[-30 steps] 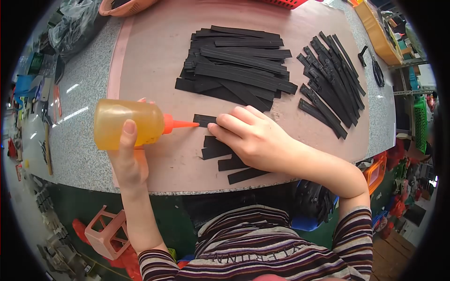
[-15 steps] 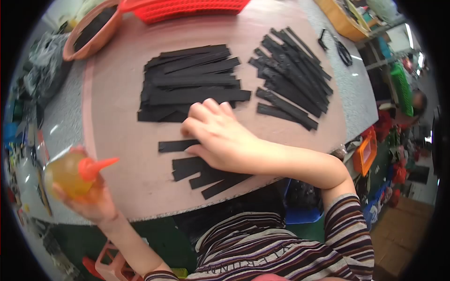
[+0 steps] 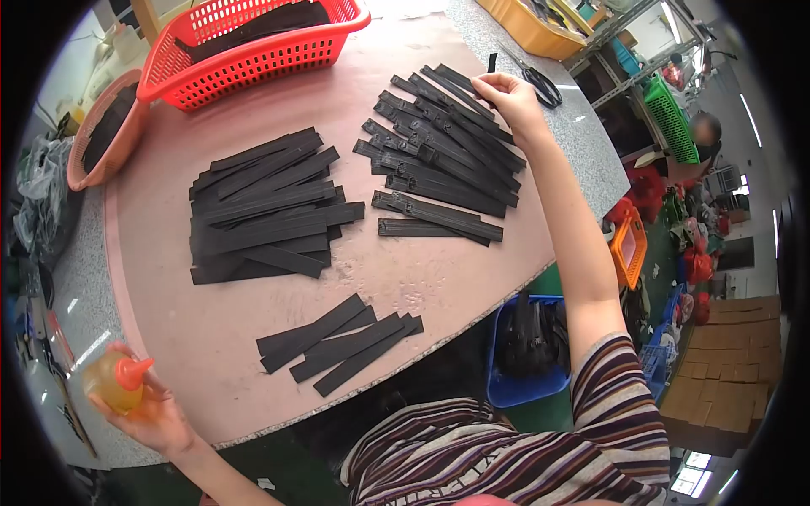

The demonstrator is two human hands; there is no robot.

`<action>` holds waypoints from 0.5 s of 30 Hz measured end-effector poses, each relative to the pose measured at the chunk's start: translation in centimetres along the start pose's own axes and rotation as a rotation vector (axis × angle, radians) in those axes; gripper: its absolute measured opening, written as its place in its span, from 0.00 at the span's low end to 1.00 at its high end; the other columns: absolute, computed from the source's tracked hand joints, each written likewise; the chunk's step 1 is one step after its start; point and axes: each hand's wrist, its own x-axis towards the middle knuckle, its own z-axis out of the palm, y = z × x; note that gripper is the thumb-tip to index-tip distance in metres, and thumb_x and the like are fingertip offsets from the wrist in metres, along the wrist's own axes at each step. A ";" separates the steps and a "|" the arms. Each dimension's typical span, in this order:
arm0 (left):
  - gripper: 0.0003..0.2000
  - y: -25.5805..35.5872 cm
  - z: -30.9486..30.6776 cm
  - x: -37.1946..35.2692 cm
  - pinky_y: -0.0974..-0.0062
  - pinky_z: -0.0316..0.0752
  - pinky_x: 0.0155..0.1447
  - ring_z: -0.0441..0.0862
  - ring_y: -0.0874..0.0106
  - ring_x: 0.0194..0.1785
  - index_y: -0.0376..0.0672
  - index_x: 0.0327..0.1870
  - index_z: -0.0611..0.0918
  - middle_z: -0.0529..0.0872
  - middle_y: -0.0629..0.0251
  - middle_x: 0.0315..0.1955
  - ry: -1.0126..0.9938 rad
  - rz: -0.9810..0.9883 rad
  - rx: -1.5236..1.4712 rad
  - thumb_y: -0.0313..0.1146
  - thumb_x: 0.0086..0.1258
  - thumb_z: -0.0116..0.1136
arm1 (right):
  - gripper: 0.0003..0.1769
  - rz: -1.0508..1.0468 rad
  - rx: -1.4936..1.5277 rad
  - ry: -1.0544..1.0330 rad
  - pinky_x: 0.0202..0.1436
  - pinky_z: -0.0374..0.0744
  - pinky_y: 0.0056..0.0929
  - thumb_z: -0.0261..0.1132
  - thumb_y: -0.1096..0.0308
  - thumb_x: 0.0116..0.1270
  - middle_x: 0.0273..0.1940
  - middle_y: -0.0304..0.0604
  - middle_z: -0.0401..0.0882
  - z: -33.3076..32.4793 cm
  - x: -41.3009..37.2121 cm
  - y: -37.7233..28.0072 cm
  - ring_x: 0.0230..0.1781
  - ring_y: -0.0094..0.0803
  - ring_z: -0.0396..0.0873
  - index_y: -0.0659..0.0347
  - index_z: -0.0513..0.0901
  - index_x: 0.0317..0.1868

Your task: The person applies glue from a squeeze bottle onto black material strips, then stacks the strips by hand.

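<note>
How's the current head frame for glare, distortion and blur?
Head view: fisheye curves the mat, corners go black; glare whitens the mat's far edge and streaks the speckled tabletop; black strips lose detail; bottle looks slightly soft.

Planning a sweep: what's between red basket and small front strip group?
The left pile of black strips, with bare mat on both sides; head view.

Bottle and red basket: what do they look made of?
Bottle: probably plastic, smooth and translucent; amber shows through. Red basket: likely molded plastic, low gloss; uniform color, regular openings in its walls. Can't tell which plastic for either.
</note>
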 end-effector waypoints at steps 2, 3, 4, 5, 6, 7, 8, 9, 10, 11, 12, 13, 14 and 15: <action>0.36 -0.8 -0.1 0.3 0.54 0.83 0.65 0.69 0.55 0.74 0.32 0.75 0.60 0.70 0.47 0.70 -0.031 -0.013 -0.009 0.46 0.77 0.59 | 0.15 -0.041 -0.399 0.049 0.46 0.81 0.31 0.75 0.60 0.63 0.39 0.43 0.89 -0.4 1.0 2.2 0.40 0.30 0.86 0.60 0.90 0.44; 0.35 -1.1 0.2 0.3 0.54 0.82 0.66 0.70 0.54 0.73 0.32 0.75 0.61 0.70 0.47 0.70 -0.042 -0.019 0.004 0.47 0.77 0.59 | 0.14 -0.128 -0.603 0.155 0.47 0.81 0.33 0.75 0.59 0.61 0.39 0.44 0.89 -0.1 1.2 2.6 0.41 0.34 0.85 0.57 0.91 0.44; 0.35 -1.0 0.5 -0.1 0.54 0.82 0.67 0.70 0.53 0.73 0.32 0.74 0.61 0.71 0.48 0.70 -0.042 -0.025 0.031 0.48 0.77 0.58 | 0.14 -0.212 -0.796 0.250 0.48 0.80 0.36 0.76 0.57 0.60 0.39 0.45 0.89 0.8 0.9 2.8 0.42 0.37 0.84 0.54 0.91 0.43; 0.35 -0.9 1.1 -0.7 0.55 0.81 0.67 0.70 0.53 0.74 0.34 0.74 0.63 0.71 0.49 0.70 -0.007 -0.025 0.093 0.49 0.77 0.59 | 0.14 -0.362 -0.746 0.289 0.48 0.79 0.36 0.76 0.57 0.60 0.40 0.47 0.88 2.0 -0.5 1.3 0.43 0.40 0.82 0.53 0.91 0.44; 0.34 -1.3 1.9 -1.3 0.55 0.81 0.67 0.69 0.53 0.74 0.36 0.74 0.64 0.71 0.50 0.70 0.029 -0.019 0.151 0.50 0.76 0.59 | 0.13 -0.455 -0.653 0.213 0.45 0.79 0.33 0.75 0.60 0.62 0.40 0.45 0.87 4.1 -2.8 -1.4 0.39 0.37 0.82 0.55 0.91 0.44; 0.34 -1.8 2.5 -2.2 0.56 0.81 0.66 0.69 0.53 0.74 0.38 0.74 0.65 0.71 0.51 0.70 0.064 -0.015 0.205 0.51 0.75 0.60 | 0.10 -0.488 -0.543 0.033 0.42 0.78 0.29 0.72 0.64 0.65 0.39 0.44 0.86 6.6 -6.4 -4.5 0.36 0.34 0.81 0.57 0.90 0.43; 0.35 -2.3 3.0 -3.1 0.55 0.80 0.67 0.70 0.53 0.74 0.38 0.74 0.66 0.71 0.50 0.70 0.082 -0.007 0.318 0.52 0.75 0.59 | 0.08 -0.595 -0.424 -0.187 0.41 0.77 0.27 0.72 0.69 0.63 0.37 0.44 0.85 9.2 -10.3 -7.3 0.35 0.31 0.80 0.60 0.89 0.42; 0.35 -2.9 3.4 -3.9 0.55 0.79 0.67 0.70 0.53 0.74 0.38 0.74 0.66 0.72 0.50 0.70 0.092 -0.006 0.426 0.54 0.74 0.59 | 0.09 -0.697 -0.331 -0.385 0.42 0.78 0.31 0.72 0.73 0.59 0.37 0.44 0.84 11.2 -13.5 -8.2 0.37 0.34 0.80 0.60 0.89 0.41; 0.36 -3.6 3.7 -4.4 0.54 0.78 0.67 0.71 0.53 0.73 0.39 0.73 0.66 0.72 0.50 0.70 0.094 -0.007 0.526 0.55 0.74 0.59 | 0.11 -0.778 -0.281 -0.564 0.44 0.78 0.35 0.72 0.77 0.55 0.37 0.45 0.83 12.9 -16.7 -9.3 0.39 0.38 0.80 0.60 0.88 0.40; 0.36 -4.2 3.8 -4.8 0.53 0.76 0.68 0.71 0.53 0.73 0.39 0.73 0.66 0.72 0.49 0.69 0.082 0.003 0.608 0.56 0.74 0.58 | 0.10 -0.824 -0.179 -0.685 0.45 0.78 0.38 0.71 0.76 0.56 0.36 0.44 0.80 14.5 -19.4 -9.9 0.39 0.41 0.78 0.60 0.86 0.40; 0.36 -4.7 3.8 -5.2 0.53 0.75 0.69 0.72 0.52 0.72 0.39 0.73 0.66 0.73 0.49 0.69 0.066 0.009 0.689 0.57 0.73 0.58 | 0.14 -0.883 -0.198 -0.773 0.43 0.77 0.37 0.72 0.74 0.53 0.37 0.43 0.76 15.6 -21.5 -10.0 0.39 0.39 0.77 0.62 0.85 0.42; 0.37 -4.9 3.8 -5.4 0.52 0.74 0.69 0.72 0.52 0.72 0.39 0.73 0.66 0.73 0.49 0.68 0.050 0.014 0.768 0.57 0.73 0.58 | 0.18 -0.942 -0.239 -0.806 0.43 0.76 0.34 0.71 0.71 0.50 0.38 0.42 0.74 16.4 -22.7 -10.0 0.40 0.38 0.76 0.64 0.84 0.44; 0.36 -4.8 3.8 -5.5 0.51 0.72 0.70 0.73 0.50 0.71 0.39 0.73 0.66 0.73 0.48 0.68 0.035 0.008 0.797 0.57 0.73 0.58 | 0.22 -0.968 -0.257 -0.841 0.44 0.75 0.31 0.69 0.69 0.49 0.39 0.41 0.73 17.2 -23.6 -9.7 0.42 0.36 0.75 0.66 0.84 0.47; 0.36 -4.7 3.8 -5.6 0.50 0.71 0.72 0.73 0.49 0.71 0.39 0.73 0.66 0.73 0.48 0.67 0.018 0.003 0.824 0.56 0.73 0.58 | 0.23 -1.005 -0.303 -0.843 0.45 0.75 0.30 0.69 0.68 0.49 0.40 0.40 0.73 17.8 -24.1 -9.6 0.42 0.35 0.75 0.66 0.84 0.49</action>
